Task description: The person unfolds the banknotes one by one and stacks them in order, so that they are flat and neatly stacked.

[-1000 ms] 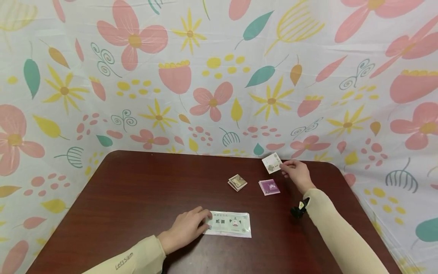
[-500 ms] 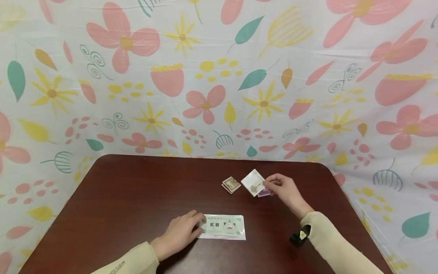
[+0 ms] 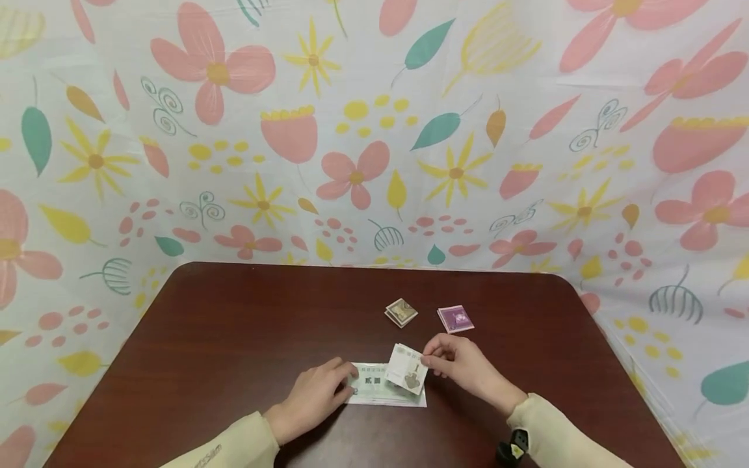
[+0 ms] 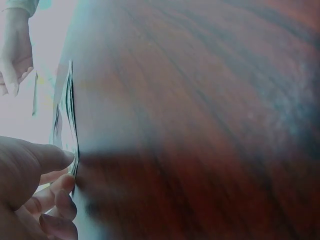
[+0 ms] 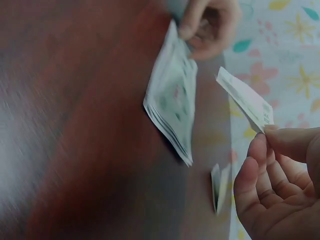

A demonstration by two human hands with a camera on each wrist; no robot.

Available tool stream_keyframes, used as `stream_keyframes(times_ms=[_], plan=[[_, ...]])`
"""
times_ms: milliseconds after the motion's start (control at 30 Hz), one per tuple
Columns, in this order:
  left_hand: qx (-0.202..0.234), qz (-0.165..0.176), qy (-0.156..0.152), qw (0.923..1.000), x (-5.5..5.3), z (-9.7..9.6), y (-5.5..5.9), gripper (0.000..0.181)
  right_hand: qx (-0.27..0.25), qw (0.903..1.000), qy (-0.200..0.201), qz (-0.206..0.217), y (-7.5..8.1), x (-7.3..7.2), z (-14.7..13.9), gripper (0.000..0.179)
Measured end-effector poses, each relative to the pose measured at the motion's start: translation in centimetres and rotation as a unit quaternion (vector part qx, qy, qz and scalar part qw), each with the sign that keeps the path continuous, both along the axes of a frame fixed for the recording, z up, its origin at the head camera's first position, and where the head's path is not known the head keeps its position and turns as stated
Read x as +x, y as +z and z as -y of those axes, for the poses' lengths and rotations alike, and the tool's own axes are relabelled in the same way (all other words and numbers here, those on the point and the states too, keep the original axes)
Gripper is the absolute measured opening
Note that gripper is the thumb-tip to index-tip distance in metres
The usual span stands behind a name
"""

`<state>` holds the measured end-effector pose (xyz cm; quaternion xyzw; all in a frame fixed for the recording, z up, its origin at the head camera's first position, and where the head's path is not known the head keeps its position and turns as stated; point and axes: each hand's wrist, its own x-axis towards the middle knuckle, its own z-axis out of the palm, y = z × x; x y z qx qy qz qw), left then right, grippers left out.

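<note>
From the head view, the left hand (image 3: 313, 398) presses the 9 o'clock end of the stack (image 3: 383, 389) of green notes flat on the table (image 3: 234, 338), fingers fairly straight, while the right hand (image 3: 462, 367) pinches a folded note (image 3: 407, 369) by its 3 o'clock edge, tilted just above the stack's 3 o'clock end. A brown wad (image 3: 401, 312) and a purple wad (image 3: 456, 319) lie at 12 o'clock, well apart from the hands. In the left wrist view, the fingertips (image 4: 62, 182) touch the stack's edge (image 4: 70, 127); the picture is blurred. The right wrist view shows thumb and forefinger (image 5: 280, 142) nipping the note (image 5: 245, 102) at one corner above the stack (image 5: 172, 112). Done well, this step probably wants the pinch kept light and the stack held firm so nothing slides.
</note>
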<state>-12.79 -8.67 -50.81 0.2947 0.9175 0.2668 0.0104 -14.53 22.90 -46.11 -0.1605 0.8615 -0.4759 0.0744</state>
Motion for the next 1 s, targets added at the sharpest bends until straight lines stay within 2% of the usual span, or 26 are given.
stream_keyframes(times_ms=[100, 267, 533, 733, 833, 1000], plan=[[0.004, -0.013, 0.003, 0.9999, -0.2, -0.2, 0.1, 0.018, 0.003, 0.9999, 0.008, -0.011, -0.1, 0.4, 0.5, 0.008], [0.007, -0.016, 0.008, 0.9998, -0.2, -0.3, 0.0, 0.018, -0.006, 0.9996, 0.021, -0.02, -0.3, 1.2, 1.0, 0.007], [0.023, -0.027, 0.01, 0.9993, 0.1, 0.0, -0.4, 0.009, 0.001, 0.9991, 0.031, -0.03, -1.6, 1.7, 1.8, 0.007], [0.051, -0.031, 0.0, 0.9982, 0.0, 0.1, -0.2, 0.005, 0.002, 0.9985, 0.035, -0.042, -2.0, 1.7, 2.1, 0.007], [0.064, -0.034, 0.007, 0.9974, 0.0, 0.0, 0.0, 0.005, 0.004, 0.9984, 0.031, -0.047, -1.9, 1.6, 2.4, 0.007], [0.129, -0.022, 0.016, 0.9913, 0.1, -0.8, 0.0, 0.005, 0.0, 0.998, 0.028, -0.056, -1.8, 1.5, 3.1, 0.006]])
